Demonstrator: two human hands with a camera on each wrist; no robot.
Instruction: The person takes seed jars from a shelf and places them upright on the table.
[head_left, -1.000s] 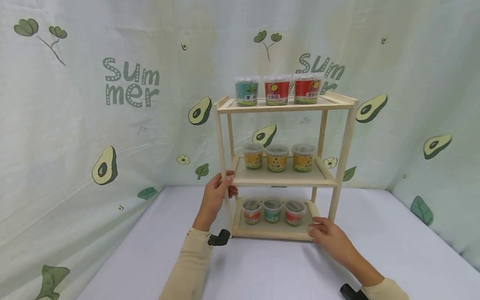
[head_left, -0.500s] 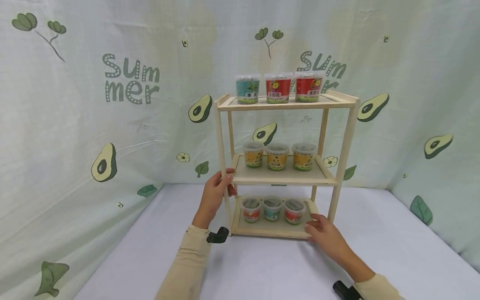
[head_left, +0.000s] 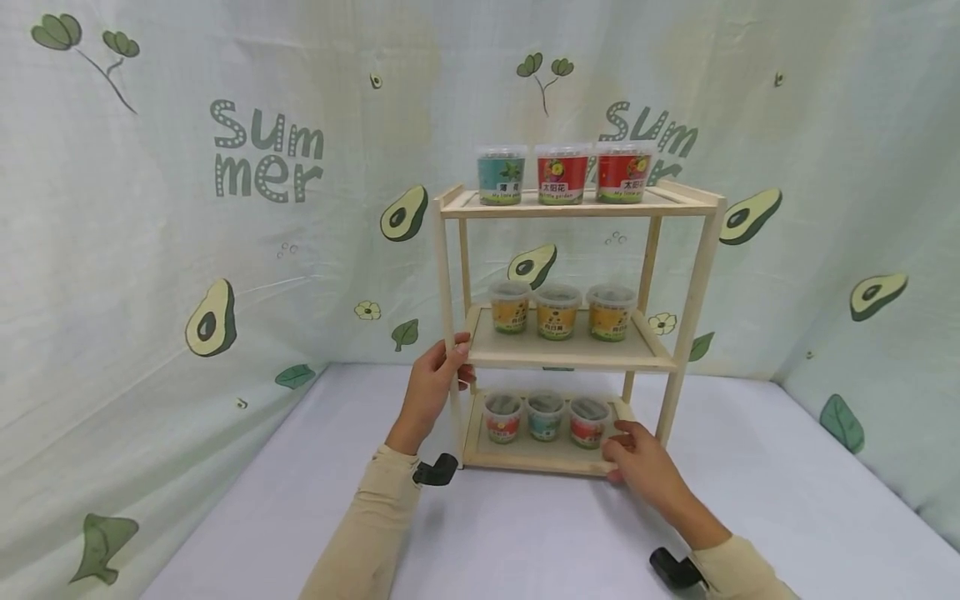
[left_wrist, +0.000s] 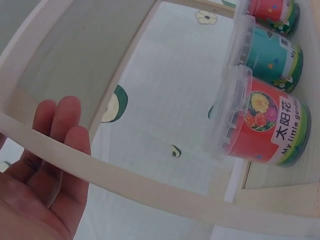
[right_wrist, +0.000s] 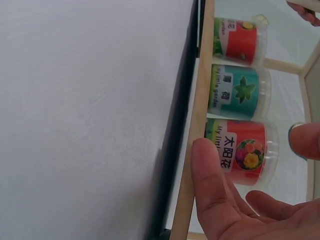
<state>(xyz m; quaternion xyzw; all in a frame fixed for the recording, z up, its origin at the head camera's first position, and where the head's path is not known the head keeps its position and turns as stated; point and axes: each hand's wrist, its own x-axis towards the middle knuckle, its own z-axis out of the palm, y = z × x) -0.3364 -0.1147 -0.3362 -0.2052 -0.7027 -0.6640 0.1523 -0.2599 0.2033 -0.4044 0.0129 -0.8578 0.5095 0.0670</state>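
A three-tier wooden shelf rack (head_left: 573, 364) stands in the head view with lidded planting cups on every tier. My left hand (head_left: 432, 385) grips its left front post at middle-tier height; in the left wrist view the fingers (left_wrist: 75, 137) pass behind the post. At the bottom tier's front right is my right hand (head_left: 641, 467). Its thumb touches the front rail (right_wrist: 192, 170), while the other fingers stay spread, beside a red cup (right_wrist: 245, 152). A teal cup (head_left: 545, 417) and another red cup (head_left: 502, 418) stand to the left of it.
Three yellow cups (head_left: 557, 312) sit on the middle tier. On the top tier are a teal cup (head_left: 502, 177) and two red cups (head_left: 562, 175). A printed avocado curtain (head_left: 285, 275) hangs behind the white table (head_left: 495, 542).
My right hand has slid left along the bottom tier's front rail, nearer the right red cup. My left hand keeps its hold on the post. The head view has shifted slightly.
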